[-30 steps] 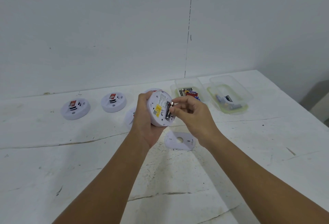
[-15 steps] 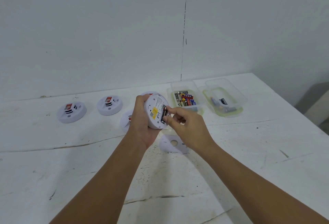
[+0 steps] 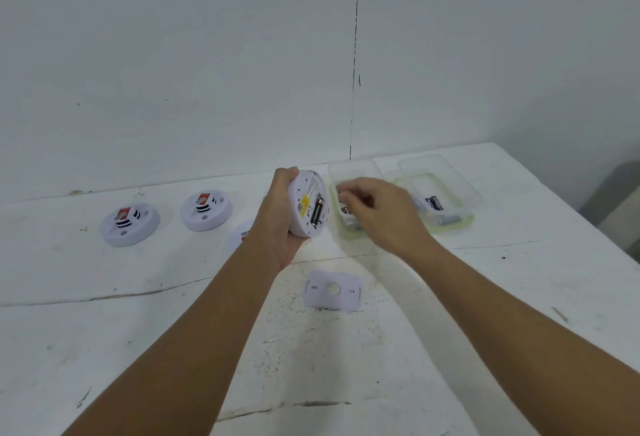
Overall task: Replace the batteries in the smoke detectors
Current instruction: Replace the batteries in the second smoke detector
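Observation:
My left hand (image 3: 277, 224) grips a white round smoke detector (image 3: 306, 200) above the table, its back turned toward me. A yellow label and a dark battery (image 3: 318, 212) in the open compartment show on that back. My right hand (image 3: 377, 214) hovers blurred just right of the detector, over a clear plastic tub (image 3: 346, 170) of batteries. Its fingers are loosely bent and I see nothing between them. The detector's white mounting plate (image 3: 332, 290) lies flat on the table below both hands.
Two more smoke detectors (image 3: 130, 224) (image 3: 206, 210) sit face up at the left, and a third (image 3: 240, 234) is partly hidden behind my left wrist. A second clear tub (image 3: 453, 189) with a few batteries stands right of the first. The table's right edge (image 3: 588, 224) drops off.
My right hand has left the detector's battery compartment and moved right, over the battery tub. The battery it was pressing in now sits in the compartment. My left hand has held steady.

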The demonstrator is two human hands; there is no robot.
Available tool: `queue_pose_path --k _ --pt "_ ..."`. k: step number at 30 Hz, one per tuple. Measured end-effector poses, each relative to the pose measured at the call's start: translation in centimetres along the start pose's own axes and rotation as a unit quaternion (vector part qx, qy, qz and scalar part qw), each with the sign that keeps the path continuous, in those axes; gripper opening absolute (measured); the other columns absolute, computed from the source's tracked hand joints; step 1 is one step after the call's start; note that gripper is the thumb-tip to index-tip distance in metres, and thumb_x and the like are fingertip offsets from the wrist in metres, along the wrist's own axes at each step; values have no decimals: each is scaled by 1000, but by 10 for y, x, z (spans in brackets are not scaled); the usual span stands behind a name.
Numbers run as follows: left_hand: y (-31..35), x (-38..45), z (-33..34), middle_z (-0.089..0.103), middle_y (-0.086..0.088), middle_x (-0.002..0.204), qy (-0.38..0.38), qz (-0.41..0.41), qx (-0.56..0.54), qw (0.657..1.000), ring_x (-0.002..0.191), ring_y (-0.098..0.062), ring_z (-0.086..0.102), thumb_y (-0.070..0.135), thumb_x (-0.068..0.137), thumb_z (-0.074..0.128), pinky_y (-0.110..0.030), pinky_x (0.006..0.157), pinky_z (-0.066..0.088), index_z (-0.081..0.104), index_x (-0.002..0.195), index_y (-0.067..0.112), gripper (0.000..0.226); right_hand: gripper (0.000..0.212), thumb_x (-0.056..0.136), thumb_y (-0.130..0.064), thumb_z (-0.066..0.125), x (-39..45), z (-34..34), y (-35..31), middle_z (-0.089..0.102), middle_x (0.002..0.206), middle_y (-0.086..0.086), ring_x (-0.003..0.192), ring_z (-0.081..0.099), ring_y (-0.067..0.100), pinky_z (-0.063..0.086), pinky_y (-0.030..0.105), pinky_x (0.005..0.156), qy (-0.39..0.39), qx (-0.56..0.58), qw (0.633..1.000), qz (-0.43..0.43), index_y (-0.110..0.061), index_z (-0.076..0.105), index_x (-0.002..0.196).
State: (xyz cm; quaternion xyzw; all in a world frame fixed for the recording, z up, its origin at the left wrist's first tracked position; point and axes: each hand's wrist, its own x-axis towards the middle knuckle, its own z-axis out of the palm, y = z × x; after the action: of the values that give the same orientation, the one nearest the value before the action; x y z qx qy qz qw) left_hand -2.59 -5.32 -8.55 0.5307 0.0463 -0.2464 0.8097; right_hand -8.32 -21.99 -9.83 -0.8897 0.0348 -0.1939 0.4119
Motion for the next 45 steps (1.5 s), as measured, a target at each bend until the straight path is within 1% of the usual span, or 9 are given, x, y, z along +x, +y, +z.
queue_pose_path --k 4,13,18,21,25,30,37,42,45 --pt "2 9 3 68 -10 98 37 4 26 999 90 -27 64 50 97 56 -37 81 52 68 110 19 36 20 100 -22 67 44 -19 12 64 85 -15 77 58 -4 36 0 65 -82 -91 992 34 -23 76 118" --pt "0 13 7 72 -2 72 48 -1 12 999 79 -23 64 48 98 56 -38 82 51 69 95 20 31 38 96 -33 70 94 1 25 70 129 -7 115 63 19 50 27 92 -331 -317 888 15 -26 71 133" --pt "-1 12 8 75 -5 84 60 -1 14 998 87 -25 65 50 97 58 -41 88 52 72 106 18 36 35 90 -19 68 104 8 25 71 91 -6 83 66 20 55 29 68 -358 -373 856 3 -21 74 125" --pt "-2 9 9 72 -8 92 71 -2 19 997 90 -27 64 50 96 58 -41 87 52 72 106 18 36 28 89 -16 65 104 9 24 64 75 0 58 50 14 41 23 52 -354 -381 854 -5 -14 78 113" --pt "-3 6 9 70 -9 96 75 -4 17 997 92 -28 63 49 96 58 -41 87 51 71 105 18 35 22 85 -14 70 103 9 26 73 102 3 71 61 15 55 28 61 -335 -352 874 4 -16 75 106" --pt "-3 2 5 70 -9 94 69 -8 5 998 89 -26 62 48 98 56 -40 86 51 72 105 17 35 24 83 -11 76 99 8 31 58 97 -9 89 57 16 48 27 66 -274 -262 925 4 -16 64 103" --pt "-5 -4 -8 74 -9 99 57 8 -45 997 90 -26 64 46 100 55 -45 97 50 76 101 17 35 11 96 -17 68 82 -12 13 74 92 -5 80 71 17 55 26 67 -90 -21 995 49 -23 68 106" --pt "-12 -16 -22 76 -9 105 43 23 -100 994 95 -28 65 45 100 55 -45 97 49 84 94 20 39 22 99 -21 64 43 -19 -16 72 90 -9 82 75 18 51 20 57 -22 131 991 23 -30 77 114" --pt "-18 -24 -28 75 -13 114 34 25 -138 990 102 -31 63 45 98 56 -46 101 48 81 110 17 39 21 97 -24 69 12 -5 -21 74 84 -10 76 70 18 56 36 70 -62 168 984 24 -32 77 114"
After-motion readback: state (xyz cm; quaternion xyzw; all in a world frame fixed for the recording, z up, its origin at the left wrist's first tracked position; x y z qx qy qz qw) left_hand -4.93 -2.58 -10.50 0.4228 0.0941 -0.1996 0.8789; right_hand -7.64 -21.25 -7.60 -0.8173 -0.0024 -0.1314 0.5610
